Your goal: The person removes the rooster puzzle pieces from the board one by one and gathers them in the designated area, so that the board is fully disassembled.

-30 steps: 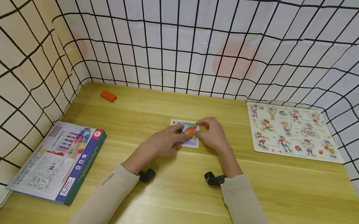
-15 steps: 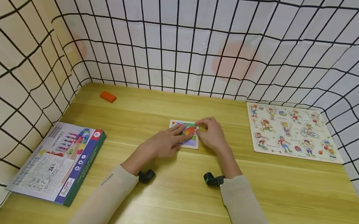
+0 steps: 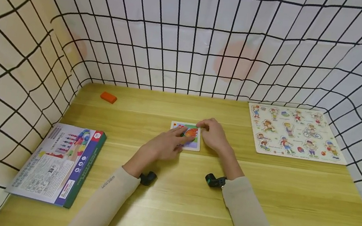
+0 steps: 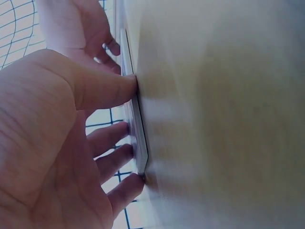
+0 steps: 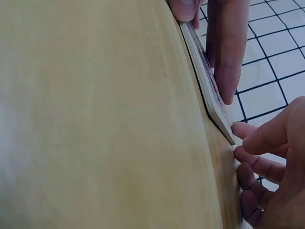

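Observation:
A small square puzzle board (image 3: 194, 145) with a white border and a bright picture lies flat on the table, its printed side partly hidden by fingers. My left hand (image 3: 162, 146) rests on its left part with fingers extended. In the left wrist view, the left thumb (image 4: 112, 88) touches the board's near edge (image 4: 139, 138). My right hand (image 3: 215, 135) stays at the far right corner of the board, fingers loosely bent. Seen from the right wrist, a right fingertip (image 5: 240, 128) is by the board's corner (image 5: 217, 112), and nothing shows in its grasp.
An orange block (image 3: 108, 97) lies at the back left of the wooden table (image 3: 169, 219). A printed box (image 3: 55, 165) sits at the left edge. A wooden picture board (image 3: 296, 133) with figures lies at the back right. White grid-patterned sheets surround the table.
The right thumb and fingers have drawn closer together at the board's corner. The board has shifted very slightly towards me. My left hand stays nearly still on it.

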The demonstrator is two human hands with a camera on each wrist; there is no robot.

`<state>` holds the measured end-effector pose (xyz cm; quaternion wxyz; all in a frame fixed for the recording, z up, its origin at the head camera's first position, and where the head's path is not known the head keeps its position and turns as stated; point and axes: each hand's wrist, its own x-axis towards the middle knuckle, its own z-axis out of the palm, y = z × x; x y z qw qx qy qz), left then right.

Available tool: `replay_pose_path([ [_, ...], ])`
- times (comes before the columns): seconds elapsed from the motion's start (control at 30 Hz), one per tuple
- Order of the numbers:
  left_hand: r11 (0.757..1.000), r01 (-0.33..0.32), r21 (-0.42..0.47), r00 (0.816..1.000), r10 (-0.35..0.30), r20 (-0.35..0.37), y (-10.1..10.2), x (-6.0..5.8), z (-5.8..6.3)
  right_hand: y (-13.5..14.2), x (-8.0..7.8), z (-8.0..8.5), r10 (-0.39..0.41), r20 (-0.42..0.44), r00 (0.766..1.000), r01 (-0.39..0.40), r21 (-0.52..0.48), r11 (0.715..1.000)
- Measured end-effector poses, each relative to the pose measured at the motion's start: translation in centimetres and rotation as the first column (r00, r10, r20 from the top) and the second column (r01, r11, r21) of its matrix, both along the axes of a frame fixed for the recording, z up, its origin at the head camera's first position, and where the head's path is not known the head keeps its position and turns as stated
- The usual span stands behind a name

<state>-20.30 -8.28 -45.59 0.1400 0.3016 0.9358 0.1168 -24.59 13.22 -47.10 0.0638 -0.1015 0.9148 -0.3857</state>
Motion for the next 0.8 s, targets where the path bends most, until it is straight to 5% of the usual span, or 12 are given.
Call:
replay_pose_path([
  [0.8,0.999,-0.023,0.03,1.0,0.022,0.008,0.3,0.21,0.09,0.22,-0.29,-0.38,-0.032,0.124,0.992,0.048,-0.123,0.991],
])
